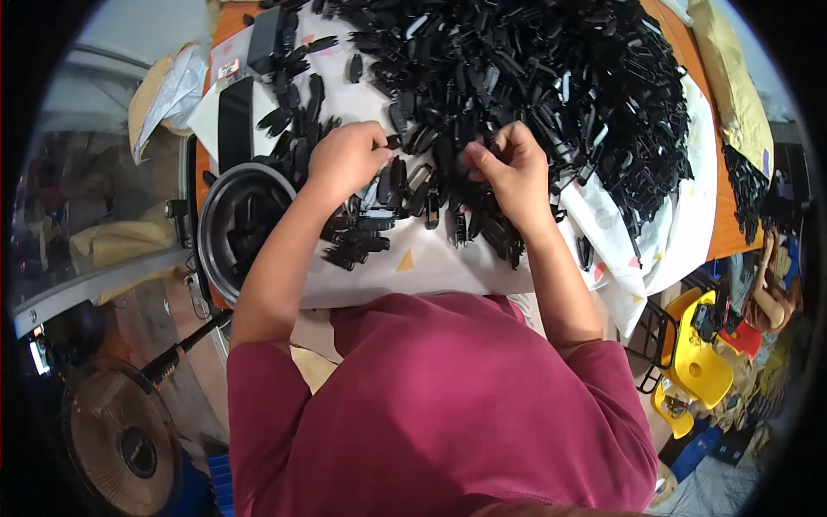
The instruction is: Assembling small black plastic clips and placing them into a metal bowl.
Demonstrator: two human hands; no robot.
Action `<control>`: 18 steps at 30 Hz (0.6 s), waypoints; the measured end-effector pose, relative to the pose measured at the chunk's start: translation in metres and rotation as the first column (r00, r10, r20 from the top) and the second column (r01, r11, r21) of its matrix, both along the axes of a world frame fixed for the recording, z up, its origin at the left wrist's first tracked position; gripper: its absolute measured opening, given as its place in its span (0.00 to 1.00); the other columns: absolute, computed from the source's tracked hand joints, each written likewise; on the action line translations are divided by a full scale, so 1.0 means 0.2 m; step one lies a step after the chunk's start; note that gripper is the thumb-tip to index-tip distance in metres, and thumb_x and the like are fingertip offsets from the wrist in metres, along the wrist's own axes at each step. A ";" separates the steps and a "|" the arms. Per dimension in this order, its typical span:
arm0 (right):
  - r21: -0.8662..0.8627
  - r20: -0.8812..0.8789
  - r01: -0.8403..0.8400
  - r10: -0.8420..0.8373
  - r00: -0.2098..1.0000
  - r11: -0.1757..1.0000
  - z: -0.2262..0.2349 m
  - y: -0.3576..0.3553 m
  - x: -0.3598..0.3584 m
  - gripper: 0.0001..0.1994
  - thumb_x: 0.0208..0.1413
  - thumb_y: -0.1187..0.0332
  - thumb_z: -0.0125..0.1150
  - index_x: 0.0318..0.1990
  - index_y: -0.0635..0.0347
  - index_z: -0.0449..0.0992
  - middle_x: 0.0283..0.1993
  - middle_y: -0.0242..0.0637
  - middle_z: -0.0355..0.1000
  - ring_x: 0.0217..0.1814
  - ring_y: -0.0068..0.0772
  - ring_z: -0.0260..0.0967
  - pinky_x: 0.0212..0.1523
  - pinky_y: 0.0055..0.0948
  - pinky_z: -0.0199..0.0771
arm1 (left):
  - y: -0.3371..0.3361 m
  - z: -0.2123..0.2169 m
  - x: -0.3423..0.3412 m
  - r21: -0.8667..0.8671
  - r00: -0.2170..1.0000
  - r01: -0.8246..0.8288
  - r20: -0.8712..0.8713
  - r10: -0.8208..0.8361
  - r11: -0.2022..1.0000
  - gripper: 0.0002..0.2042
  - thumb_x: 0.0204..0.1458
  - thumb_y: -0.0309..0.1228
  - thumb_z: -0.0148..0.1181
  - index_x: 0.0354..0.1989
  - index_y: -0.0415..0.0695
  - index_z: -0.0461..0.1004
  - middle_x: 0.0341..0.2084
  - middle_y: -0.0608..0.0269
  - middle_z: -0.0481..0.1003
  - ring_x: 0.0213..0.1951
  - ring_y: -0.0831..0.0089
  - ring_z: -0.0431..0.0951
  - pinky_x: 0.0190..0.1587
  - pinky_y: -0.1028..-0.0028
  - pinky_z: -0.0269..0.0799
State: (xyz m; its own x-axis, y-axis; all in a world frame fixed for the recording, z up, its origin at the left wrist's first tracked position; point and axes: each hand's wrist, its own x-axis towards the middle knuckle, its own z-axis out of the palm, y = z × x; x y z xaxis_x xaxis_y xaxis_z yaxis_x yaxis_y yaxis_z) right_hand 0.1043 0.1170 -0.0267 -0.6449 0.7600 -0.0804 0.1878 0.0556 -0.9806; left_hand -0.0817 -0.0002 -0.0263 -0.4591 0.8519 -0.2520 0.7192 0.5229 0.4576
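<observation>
A large heap of small, long black plastic pieces (508, 65) covers the far middle and right of the table. My left hand (346, 159) is closed in a pinch, with a small black piece (394, 141) at its fingertips. To its right, my right hand (521, 177) has thumb and forefinger curled together over the heap's near edge; what they hold is blurred and dark. Between and below the hands, more black pieces (357, 241) lie in loose rows on a white patterned cloth (405, 276). Their exact kind cannot be made out.
A round metal bowl (211, 250) with black pieces inside stands at the table's left edge. A dark box (267, 39) sits at the far left. A fan (121, 439) stands at lower left, yellow chairs (699, 358) at right. Another person (767, 302) is at the far right.
</observation>
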 end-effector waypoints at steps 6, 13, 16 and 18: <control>0.309 -0.175 -0.204 0.267 0.948 0.929 0.14 -0.07 0.06 0.13 0.52 0.72 0.57 0.44 0.65 0.66 0.34 0.33 0.68 0.26 0.14 0.62 0.23 0.12 0.62 | -0.04 0.16 0.21 0.430 0.551 -0.402 0.819 -0.161 0.809 0.14 0.44 0.21 0.60 0.41 0.37 0.69 0.30 0.62 0.72 0.24 0.82 0.69 0.25 0.83 0.66; 0.364 -0.209 -0.079 0.164 0.964 0.928 0.18 -0.12 0.11 0.16 0.51 0.73 0.58 0.47 0.67 0.65 0.40 0.40 0.70 0.36 0.20 0.68 0.32 0.16 0.70 | -0.07 0.19 0.28 0.482 0.534 -0.410 0.815 -0.224 0.775 0.15 0.45 0.24 0.62 0.42 0.37 0.71 0.28 0.64 0.73 0.23 0.84 0.69 0.26 0.84 0.66; 0.529 -0.239 -0.038 0.191 0.952 0.848 0.19 -0.10 0.08 0.15 0.47 0.75 0.61 0.43 0.68 0.70 0.36 0.41 0.72 0.34 0.26 0.70 0.32 0.19 0.70 | -0.08 0.19 0.31 0.483 0.532 -0.416 0.816 -0.225 0.770 0.15 0.45 0.24 0.62 0.43 0.37 0.71 0.26 0.65 0.73 0.23 0.84 0.69 0.26 0.84 0.66; 0.620 -0.231 -0.010 0.195 0.953 0.784 0.22 -0.11 0.08 0.14 0.41 0.77 0.64 0.39 0.67 0.74 0.34 0.43 0.72 0.31 0.33 0.71 0.31 0.22 0.70 | -0.09 0.19 0.33 0.470 0.471 -0.476 0.850 -0.236 0.744 0.14 0.45 0.24 0.61 0.41 0.37 0.71 0.26 0.65 0.73 0.23 0.84 0.69 0.26 0.84 0.66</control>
